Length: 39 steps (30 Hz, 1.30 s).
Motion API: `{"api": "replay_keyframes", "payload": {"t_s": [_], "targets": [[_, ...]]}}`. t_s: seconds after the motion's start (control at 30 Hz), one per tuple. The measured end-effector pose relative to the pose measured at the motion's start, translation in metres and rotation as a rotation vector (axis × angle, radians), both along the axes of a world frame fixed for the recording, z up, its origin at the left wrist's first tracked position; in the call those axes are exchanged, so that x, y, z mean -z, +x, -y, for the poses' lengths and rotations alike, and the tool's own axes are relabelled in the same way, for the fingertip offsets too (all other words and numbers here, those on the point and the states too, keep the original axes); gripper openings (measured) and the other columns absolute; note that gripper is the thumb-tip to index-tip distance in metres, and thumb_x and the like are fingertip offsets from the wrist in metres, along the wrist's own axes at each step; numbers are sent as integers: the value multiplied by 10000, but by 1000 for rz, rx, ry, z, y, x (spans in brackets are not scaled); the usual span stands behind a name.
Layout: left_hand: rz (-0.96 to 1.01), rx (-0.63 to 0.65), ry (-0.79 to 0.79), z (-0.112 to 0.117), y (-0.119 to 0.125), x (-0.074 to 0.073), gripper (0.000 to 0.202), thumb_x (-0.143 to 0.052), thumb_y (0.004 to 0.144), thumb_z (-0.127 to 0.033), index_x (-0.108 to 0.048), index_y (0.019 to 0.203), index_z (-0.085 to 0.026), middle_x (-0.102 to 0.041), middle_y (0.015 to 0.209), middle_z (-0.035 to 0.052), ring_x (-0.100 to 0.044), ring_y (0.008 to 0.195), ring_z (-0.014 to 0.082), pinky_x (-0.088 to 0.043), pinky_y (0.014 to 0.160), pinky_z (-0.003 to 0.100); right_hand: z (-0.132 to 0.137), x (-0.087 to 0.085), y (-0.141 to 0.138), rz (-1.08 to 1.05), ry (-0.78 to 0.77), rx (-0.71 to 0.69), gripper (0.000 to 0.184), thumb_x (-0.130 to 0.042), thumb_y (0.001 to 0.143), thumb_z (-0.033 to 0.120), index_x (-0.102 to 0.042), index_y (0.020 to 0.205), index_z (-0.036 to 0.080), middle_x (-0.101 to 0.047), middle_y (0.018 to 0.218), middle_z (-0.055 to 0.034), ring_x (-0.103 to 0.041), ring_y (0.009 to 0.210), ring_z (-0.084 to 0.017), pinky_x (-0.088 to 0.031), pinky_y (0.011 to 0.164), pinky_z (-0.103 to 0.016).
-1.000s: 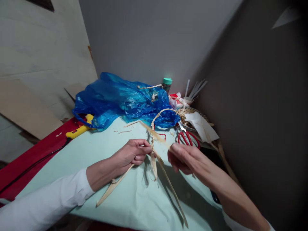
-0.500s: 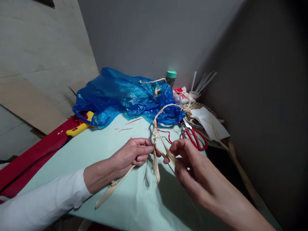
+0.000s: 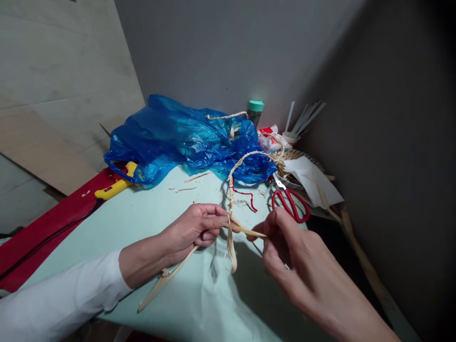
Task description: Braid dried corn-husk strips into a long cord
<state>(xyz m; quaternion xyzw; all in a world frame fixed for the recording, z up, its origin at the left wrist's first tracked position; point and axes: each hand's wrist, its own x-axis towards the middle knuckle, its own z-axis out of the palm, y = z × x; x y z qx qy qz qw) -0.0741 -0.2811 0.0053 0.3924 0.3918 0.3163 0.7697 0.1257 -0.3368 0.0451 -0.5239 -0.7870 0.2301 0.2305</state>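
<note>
A braid of pale, dried plant fibre (image 3: pixel 234 169) arches from the basket down to my hands. My left hand (image 3: pixel 199 224) is closed, pinching the braid's lower end between thumb and fingers. One loose strip (image 3: pixel 231 251) hangs below that pinch, and another knotted strip (image 3: pixel 160 287) runs out under my left wrist. My right hand (image 3: pixel 290 254) is closed on a twisted fibre strand (image 3: pixel 245 230), which stretches across to my left thumb. Its fingertips are partly hidden behind the hand.
Behind my hands lies a blue plastic bag (image 3: pixel 171 142). Red-handled scissors (image 3: pixel 294 206) rest beside a woven basket (image 3: pixel 302 156) with white paper (image 3: pixel 313 180). A yellow-handled tool (image 3: pixel 114 189) with a cord is at left. A green-lidded jar (image 3: pixel 255 111) stands by the wall.
The strand in my right hand has swung from hanging down off the braid to lying nearly level across my left fingertips, narrower and tauter. My left hand keeps its pinch.
</note>
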Motion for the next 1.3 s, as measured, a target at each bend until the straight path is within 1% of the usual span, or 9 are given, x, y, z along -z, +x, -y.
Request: {"api": "replay_keyframes", "payload": {"t_s": [0.17, 0.27, 0.43, 0.6, 0.77, 0.97, 1.03, 1.17, 1.3], "targets": [[17, 19, 35, 0, -1, 2, 153, -679, 793, -229, -583, 806, -110, -591, 647, -4, -257, 415, -8, -108, 393, 177, 3, -1, -5, -95, -115, -18, 119, -376, 968, 357, -423, 935, 253, -548, 716, 12, -493, 596, -141, -373, 545, -235], [20, 19, 50, 0, -2, 3, 154, -674, 801, -238, -580, 803, -115, -479, 528, -54, -245, 418, 6, -115, 399, 177, 4, 1, -7, -71, -176, 2, 306, -268, 995, 427, -468, 850, 246, -545, 701, -4, -506, 640, -156, -369, 583, -252], [17, -3, 82, 1, -1, 2, 152, -674, 792, -237, -569, 815, -130, -611, 697, 9, -257, 418, -3, -120, 394, 181, -2, 6, -12, 98, -191, 56, 499, -212, 974, 505, -366, 601, 211, -433, 557, -4, -340, 505, -137, -251, 512, -287], [-52, -39, 92, 2, 1, 2, 167, -687, 780, -266, -587, 816, -137, -505, 531, -50, -253, 395, 7, -121, 384, 177, -3, 12, -21, 314, -188, 24, 476, -235, 966, 420, -332, 556, 199, -382, 494, 2, -250, 444, -115, -176, 513, -309], [-39, -22, 96, 3, 2, 1, 152, -666, 794, -250, -602, 811, -112, -683, 775, 59, -275, 408, -5, -113, 377, 183, 2, 10, -22, 291, -154, -130, 405, -253, 973, 298, -332, 589, 194, -408, 497, 14, -280, 439, -103, -171, 519, -309], [18, 3, 60, 2, 0, 2, 127, -670, 779, -207, -590, 806, -113, -701, 876, 91, -277, 409, -17, -112, 376, 175, 0, 12, -21, 349, -148, -87, 405, -260, 974, 287, -355, 593, 190, -438, 500, 7, -311, 433, -96, -178, 516, -305], [51, 6, 21, 1, -1, 3, 132, -682, 761, -182, -574, 801, -119, -672, 817, 59, -267, 409, -21, -110, 377, 166, 0, 14, -22, 364, -133, -90, 404, -270, 971, 280, -379, 593, 188, -450, 498, 6, -306, 433, -96, -183, 517, -302], [57, -49, -26, -1, -1, 3, 176, -710, 717, -135, -564, 814, -125, -455, 607, -62, -228, 409, -23, -97, 380, 151, 0, 12, -19, 300, -171, -116, 410, -348, 961, 345, -480, 607, 187, -505, 526, 3, -334, 457, -101, -205, 513, -284], [25, -68, -3, -1, 1, 0, 200, -724, 700, -139, -582, 838, -114, -445, 649, -55, -239, 416, -26, -101, 373, 154, -5, 3, -5, 149, -211, -65, 444, -451, 914, 502, -514, 605, 189, -511, 535, 4, -398, 495, -115, -240, 489, -259]]}}
